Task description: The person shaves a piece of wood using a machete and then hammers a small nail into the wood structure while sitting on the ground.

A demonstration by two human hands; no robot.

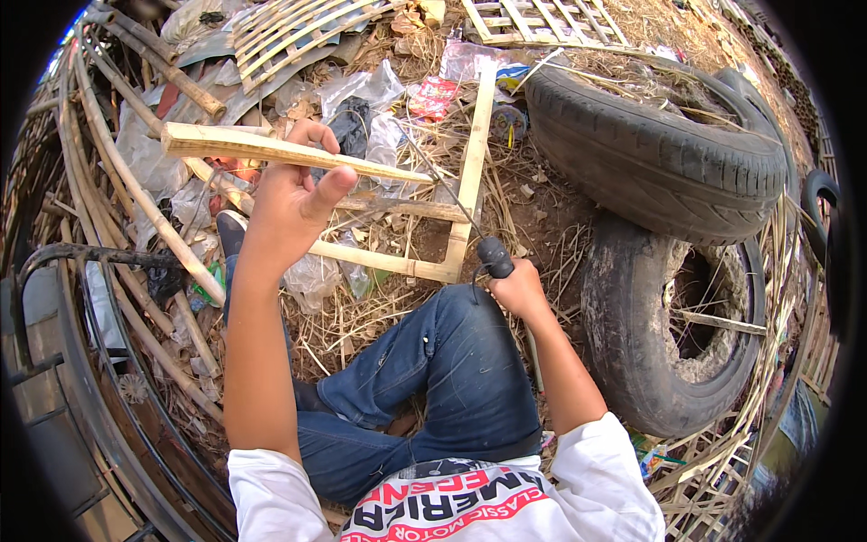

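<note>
My left hand [298, 185] is raised, its thumb and fingers closed around a split bamboo strip [217, 143]. The strip lies nearly level, thick at its left end and narrowing to the right. In my right hand [517, 287], near my bent knee, is a tool with a black handle [494, 256] and a long, thin, dark rod or blade [433, 169]; I cannot tell which. It points up and left, crossing in front of a bamboo frame [473, 163] on the ground. A thin black cord hangs by the handle.
Two worn tyres [655, 149] lie at the right, one leaning on the other. Bamboo lattice panels [312, 32] are at the back. Long bamboo poles [135, 185] and a black metal frame [99, 257] line the left. Plastic scraps [361, 88] and straw litter the ground.
</note>
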